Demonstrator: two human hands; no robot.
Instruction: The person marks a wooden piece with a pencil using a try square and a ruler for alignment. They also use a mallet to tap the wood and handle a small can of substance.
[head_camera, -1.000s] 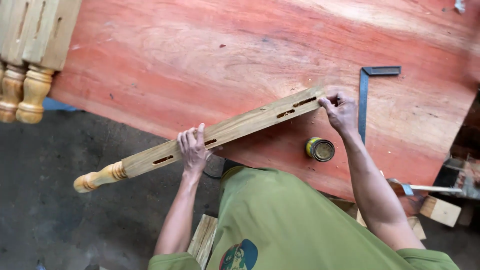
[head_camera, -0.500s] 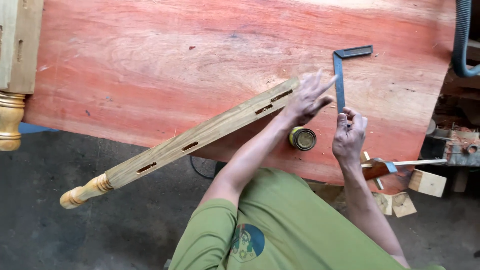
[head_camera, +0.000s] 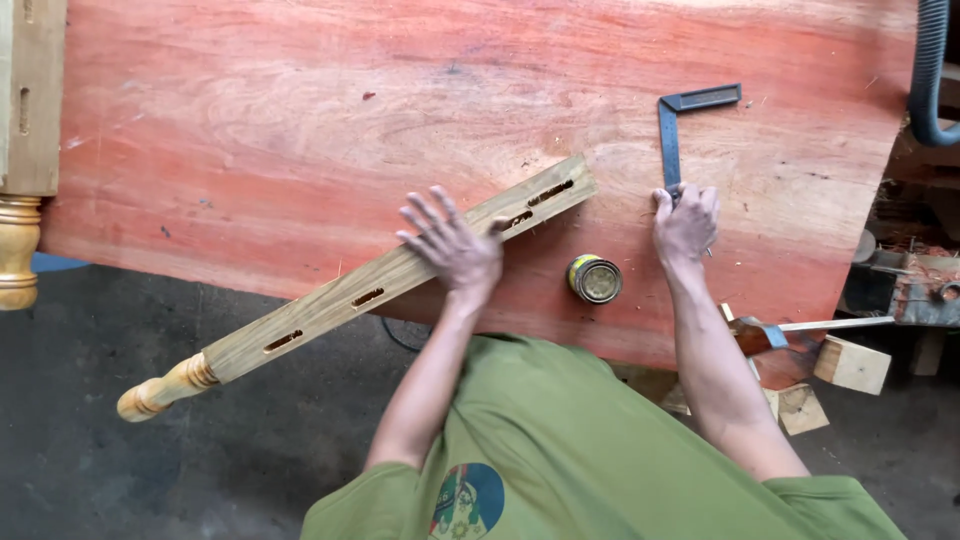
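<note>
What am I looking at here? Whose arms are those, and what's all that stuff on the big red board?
There is no machine here. The picture comes from a camera worn on a person's head, looking down, so you see their own green shirt and both arms. The big red board is a wide wooden slab used as a table. Across it lies a long wooden leg with narrow slots cut in it and a rounded, carved end that sticks out over the floor. The left hand rests flat on that leg with fingers spread. The right hand is on the lower end of a metal square, an L-shaped ruler for checking corners. Between the hands stands a small round tin. At the left edge you can see part of another carved leg.
</note>
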